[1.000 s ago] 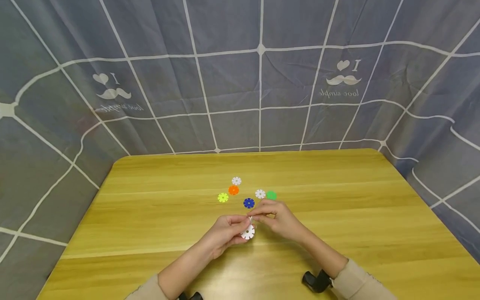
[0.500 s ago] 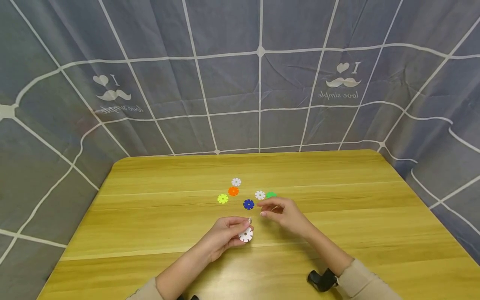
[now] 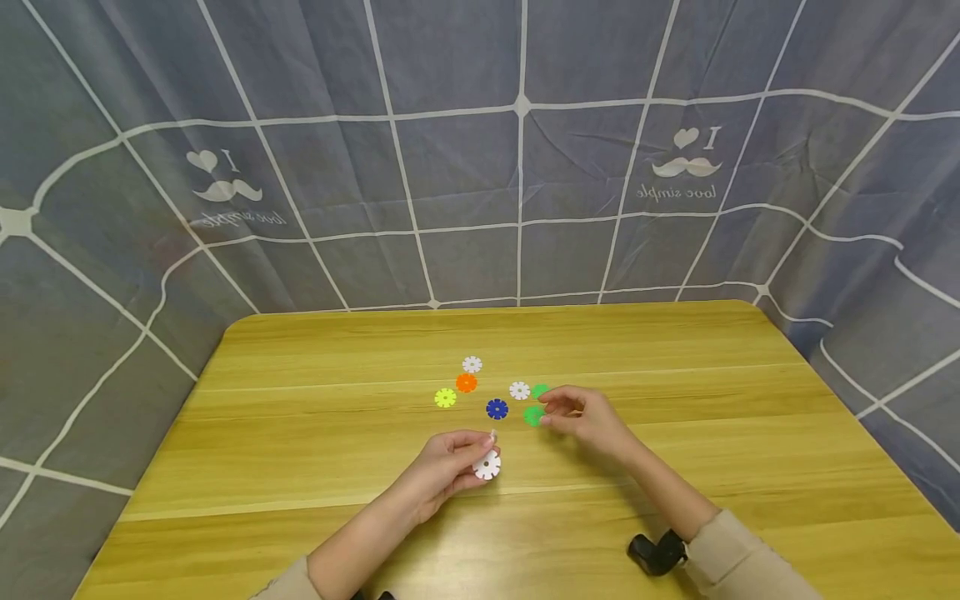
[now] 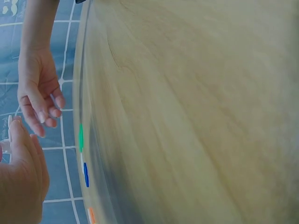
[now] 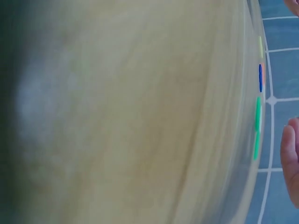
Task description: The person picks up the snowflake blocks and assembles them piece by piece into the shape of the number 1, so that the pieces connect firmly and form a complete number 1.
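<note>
My left hand (image 3: pixel 452 468) pinches a white notched disc (image 3: pixel 487 467) between thumb and fingers, its toothed face turned toward the head camera. A second small white piece (image 3: pixel 493 436), seen edge-on, sticks up above the thumb. To the right, my right hand (image 3: pixel 588 421) hovers with loosely bent fingers and nothing between them. Its fingertips overlap the edges of two green notched discs, a far one (image 3: pixel 539 390) and a near one (image 3: pixel 533 416). In the left wrist view, the right hand (image 4: pixel 39 91) hangs above the tabletop, apart from the left hand (image 4: pixel 21 175).
More notched discs lie flat on the wooden table (image 3: pixel 300 433): blue (image 3: pixel 497 409), white (image 3: pixel 519 391), orange (image 3: pixel 467 383), yellow (image 3: pixel 446 398) and another white (image 3: pixel 472 364). A grey curtain with white lines (image 3: pixel 465 167) stands behind the table.
My right hand has drawn away from the white pieces toward the right, uncovering the near green disc. The left hand, still gripping the white disc, has shifted slightly left.
</note>
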